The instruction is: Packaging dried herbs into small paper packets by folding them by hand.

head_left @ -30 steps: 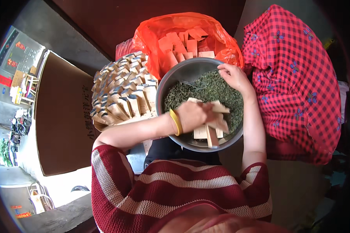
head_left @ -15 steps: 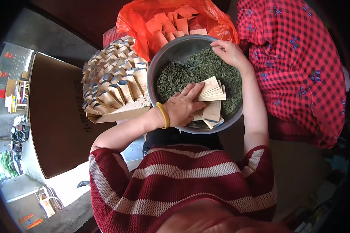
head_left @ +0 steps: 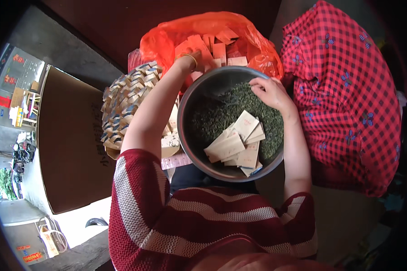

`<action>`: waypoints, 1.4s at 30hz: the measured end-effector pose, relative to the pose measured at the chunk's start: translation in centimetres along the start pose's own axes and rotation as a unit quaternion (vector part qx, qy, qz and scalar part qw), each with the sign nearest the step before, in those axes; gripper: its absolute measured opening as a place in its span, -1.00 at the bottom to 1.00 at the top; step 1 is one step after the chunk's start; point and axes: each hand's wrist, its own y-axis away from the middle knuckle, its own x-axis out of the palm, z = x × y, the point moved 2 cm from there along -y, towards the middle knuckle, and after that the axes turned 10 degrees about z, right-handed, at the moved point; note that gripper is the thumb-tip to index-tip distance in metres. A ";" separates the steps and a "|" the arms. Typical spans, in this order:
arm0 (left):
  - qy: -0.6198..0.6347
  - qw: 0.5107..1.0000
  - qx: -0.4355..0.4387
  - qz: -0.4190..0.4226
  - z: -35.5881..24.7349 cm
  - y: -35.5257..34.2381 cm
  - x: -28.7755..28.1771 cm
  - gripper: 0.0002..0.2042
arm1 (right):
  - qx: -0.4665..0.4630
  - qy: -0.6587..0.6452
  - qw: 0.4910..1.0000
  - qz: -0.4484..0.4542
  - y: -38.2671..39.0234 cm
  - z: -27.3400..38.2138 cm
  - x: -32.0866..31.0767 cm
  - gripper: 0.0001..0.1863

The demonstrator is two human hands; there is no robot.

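Orange-red plastic is now surrounding the left hand (head_left: 200, 55), which is reaching into the bag (head_left: 167, 29) instead of covering the paper packets (head_left: 226, 147). Those packets are now lying exposed, overlapping on dark leaves (head_left: 208, 113) inside the grey basin (head_left: 182, 135), with neither hand steadying them. Whether the left grip is clamping anything, I cannot tell. The right hand (head_left: 272, 92) is resting at the basin's upper-right rim, fingers curling; its closure is staying unclear. Packets are bearing faint reddish print, too small to read; the brown carton (head_left: 72, 135) is showing dark characters.
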 end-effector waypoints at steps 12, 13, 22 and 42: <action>-0.095 0.965 0.136 0.203 5.1 -6.5 2.7 -0.37 | 0.000 0.032 0.998 0.047 -1.0 1.6 0.2 -0.74; -0.101 0.963 0.129 0.213 0.3 -5.7 1.5 -0.45 | 0.038 0.034 0.998 0.043 0.3 0.0 -0.2 -0.74; 0.066 0.986 0.151 0.021 1.3 -1.0 -3.0 -0.67 | 0.014 0.070 0.997 0.033 0.4 1.7 0.0 -0.74; 0.328 0.880 0.324 -0.114 -7.3 22.6 8.2 -0.70 | 0.023 -0.095 0.980 0.174 9.1 8.3 -2.9 -0.84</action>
